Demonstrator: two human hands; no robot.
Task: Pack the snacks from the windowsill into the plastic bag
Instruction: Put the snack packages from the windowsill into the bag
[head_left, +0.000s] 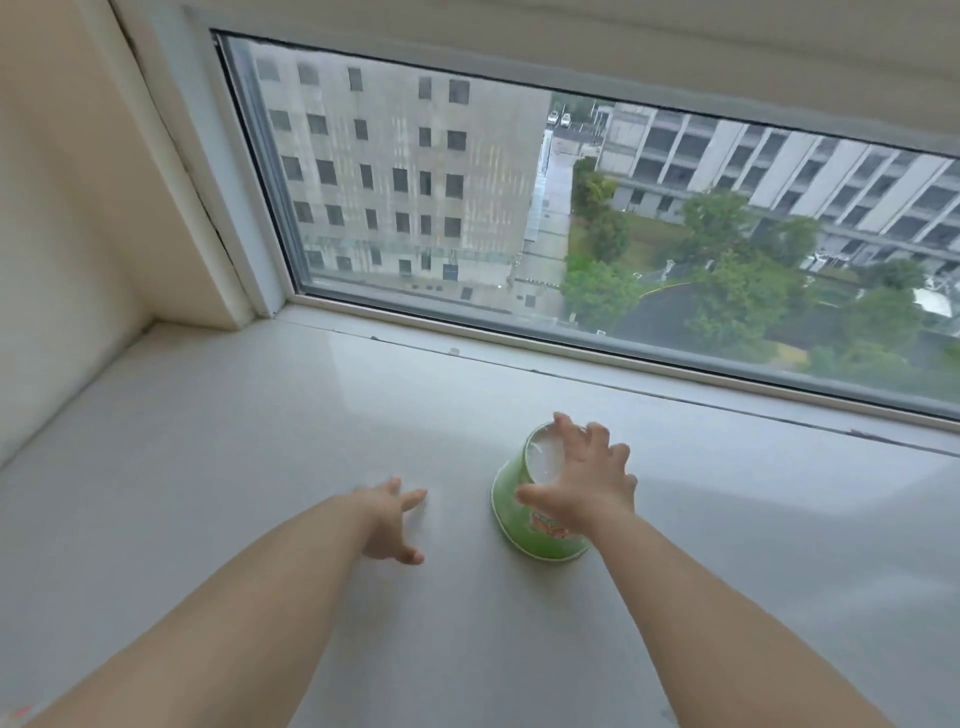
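Looking across the pale windowsill (218, 467) under the window (571, 208), you have one snack in view: a green instant-noodle cup (524, 525), standing upside down with its white base up, right of centre and well back from the near edge. No plastic bag shows anywhere, so you cannot yet tell where the cup has to go.

The main risk is the cup itself. It narrows toward the top as it stands, so a grip closed only on that upper end could slide off, and a sideways push may skate it along the smooth sill. If the foil lid underneath is loose, lifting it by the body and turning it carelessly could spill the contents.

Your right hand (582, 483) is spread wide over the top of the cup, fingers reaching past the white base and thumb down the near side; it looks to be at or just touching the cup, not yet clamped round it. Your left hand (389, 519) hovers low over bare sill just left of the cup, fingers loosely spread, holding nothing.
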